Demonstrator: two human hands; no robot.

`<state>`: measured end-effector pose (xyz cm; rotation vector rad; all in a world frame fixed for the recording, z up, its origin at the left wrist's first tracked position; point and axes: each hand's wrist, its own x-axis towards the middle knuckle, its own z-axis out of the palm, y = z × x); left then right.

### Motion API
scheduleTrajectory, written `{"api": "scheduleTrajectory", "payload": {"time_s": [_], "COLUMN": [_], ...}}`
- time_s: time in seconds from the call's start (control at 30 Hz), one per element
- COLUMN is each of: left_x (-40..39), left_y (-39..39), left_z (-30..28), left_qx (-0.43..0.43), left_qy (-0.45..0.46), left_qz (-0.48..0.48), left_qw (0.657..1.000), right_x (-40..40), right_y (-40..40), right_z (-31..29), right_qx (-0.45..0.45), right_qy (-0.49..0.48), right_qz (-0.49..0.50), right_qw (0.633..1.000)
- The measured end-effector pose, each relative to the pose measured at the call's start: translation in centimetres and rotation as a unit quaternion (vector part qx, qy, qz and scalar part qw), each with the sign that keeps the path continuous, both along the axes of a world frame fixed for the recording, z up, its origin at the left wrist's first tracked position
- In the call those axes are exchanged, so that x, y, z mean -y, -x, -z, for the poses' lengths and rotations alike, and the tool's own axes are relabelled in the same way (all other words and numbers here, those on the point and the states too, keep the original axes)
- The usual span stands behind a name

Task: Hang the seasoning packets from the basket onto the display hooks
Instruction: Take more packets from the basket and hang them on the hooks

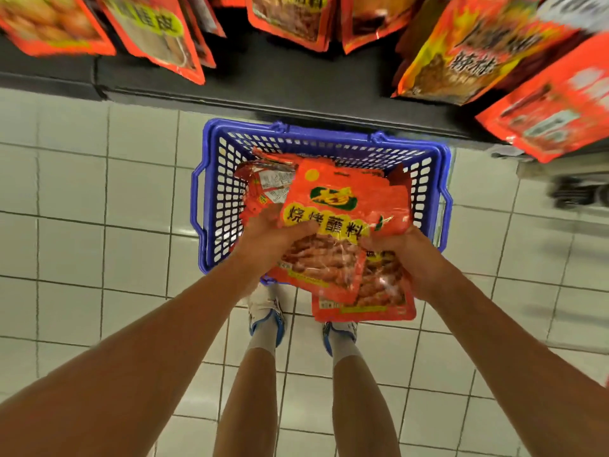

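My left hand point(275, 235) and right hand point(408, 255) both grip a small stack of red seasoning packets point(342, 232), the top one printed 烧烤蘸料, held over my blue basket point(211, 192), where more packets point(263, 186) lie.

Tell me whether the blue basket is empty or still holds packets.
Not empty. Red packets lie inside the blue basket, behind those gripped by the left hand and right hand.
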<state>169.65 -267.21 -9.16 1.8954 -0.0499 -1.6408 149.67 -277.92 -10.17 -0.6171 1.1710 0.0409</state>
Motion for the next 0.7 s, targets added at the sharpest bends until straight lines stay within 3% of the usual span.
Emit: {"api": "scheduleTrajectory", "payload": {"time_s": [0.1,0.27,0.47,0.7], "left_x": [0.2,0.9,1.4,1.6], "left_y": [-1.5,-2.2,-3.4,-5.7], "left_z": [-3.7,-11.2,-21.7,-38.9], "left_qx": [-0.028,0.004,0.032,0.104], "left_qy": [0.020,0.056,0.110,0.275], "left_qz": [-0.027,-0.079,-0.149,-0.161], "left_qw": [0.999,0.995,0.982,0.942], "right_x": [1.0,3.1,5.6,7.3], "right_y": [-1.5,-3.6,-4.1,-4.0], "right_z": [-3.9,-11.9,-23.7,-40.3], "right_qx": [-0.024,-0.054,0.008,0.053], "right_qy": [0.034,0.145,0.226,0.315], "right_qz": [-0.043,-0.094,0.006,0.133], "right_qw": [0.998,0.983,0.974,0.938]}}
